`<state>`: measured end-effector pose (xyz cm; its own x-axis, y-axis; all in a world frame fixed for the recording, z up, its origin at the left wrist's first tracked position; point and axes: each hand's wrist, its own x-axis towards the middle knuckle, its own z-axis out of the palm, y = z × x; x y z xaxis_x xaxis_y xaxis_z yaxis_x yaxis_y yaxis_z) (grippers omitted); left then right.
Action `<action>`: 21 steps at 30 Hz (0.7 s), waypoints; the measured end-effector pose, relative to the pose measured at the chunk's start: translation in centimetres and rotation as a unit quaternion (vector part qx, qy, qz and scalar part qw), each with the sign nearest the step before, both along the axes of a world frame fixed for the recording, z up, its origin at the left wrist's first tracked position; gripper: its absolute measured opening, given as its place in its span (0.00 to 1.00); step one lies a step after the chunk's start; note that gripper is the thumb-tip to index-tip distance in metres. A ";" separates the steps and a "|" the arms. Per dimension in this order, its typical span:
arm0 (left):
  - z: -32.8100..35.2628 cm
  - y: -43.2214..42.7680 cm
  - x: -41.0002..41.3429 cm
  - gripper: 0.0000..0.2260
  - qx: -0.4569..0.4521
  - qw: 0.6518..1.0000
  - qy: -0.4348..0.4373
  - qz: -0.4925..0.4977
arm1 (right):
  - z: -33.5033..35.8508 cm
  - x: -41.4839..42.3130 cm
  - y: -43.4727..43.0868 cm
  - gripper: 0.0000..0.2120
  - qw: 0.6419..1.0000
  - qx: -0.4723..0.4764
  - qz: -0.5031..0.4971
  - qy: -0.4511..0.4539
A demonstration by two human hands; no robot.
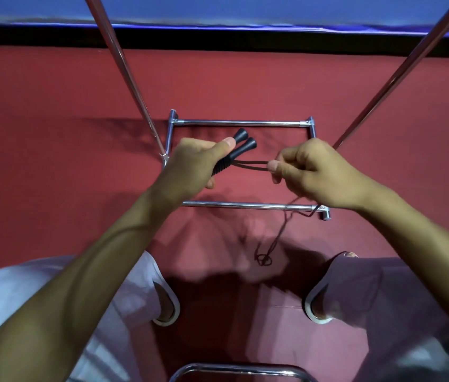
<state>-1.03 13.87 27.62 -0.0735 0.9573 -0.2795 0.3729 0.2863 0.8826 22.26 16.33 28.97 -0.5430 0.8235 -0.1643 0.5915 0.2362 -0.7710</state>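
Observation:
My left hand (193,161) grips two black skipping-rope handles (238,148) side by side, their flared ends pointing up and to the right. Two strands of thin dark rope (253,165) run from the handles to my right hand (308,172), which pinches them between thumb and fingers. Below my right hand the rest of the rope (278,238) hangs down in a loose strand. It ends in a small tangle (264,260) on the red floor.
A chrome tube frame (241,123) lies on the red carpet (52,133) under my hands, with two slanted chrome poles (124,70) rising to the upper corners. My knees in light trousers (135,293) flank the lower middle. A chrome chair edge (239,369) shows at the bottom.

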 end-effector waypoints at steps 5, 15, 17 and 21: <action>-0.9 -0.2 0.1 0.27 0.026 0.990 0.085 -0.105 | -0.6 -0.2 0.8 0.20 0.982 -0.144 -0.082 0.088; -1.1 -1.0 1.6 0.24 -0.015 0.922 0.299 -0.246 | -1.4 -1.2 0.9 0.17 0.835 -0.476 -0.219 0.166; -1.0 -1.2 2.3 0.24 -0.012 0.901 0.346 -0.260 | -1.4 -1.9 0.5 0.18 0.841 -0.471 -0.210 0.163; -0.7 -1.0 2.3 0.28 -0.005 0.898 0.370 -0.239 | -1.1 -3.2 0.1 0.17 0.876 -0.418 -0.162 0.180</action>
<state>1.25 12.87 26.95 0.1763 0.9265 -0.3326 0.9382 -0.0559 0.3416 19.03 16.41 27.89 -0.4434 0.6171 -0.6500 0.2069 -0.6352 -0.7441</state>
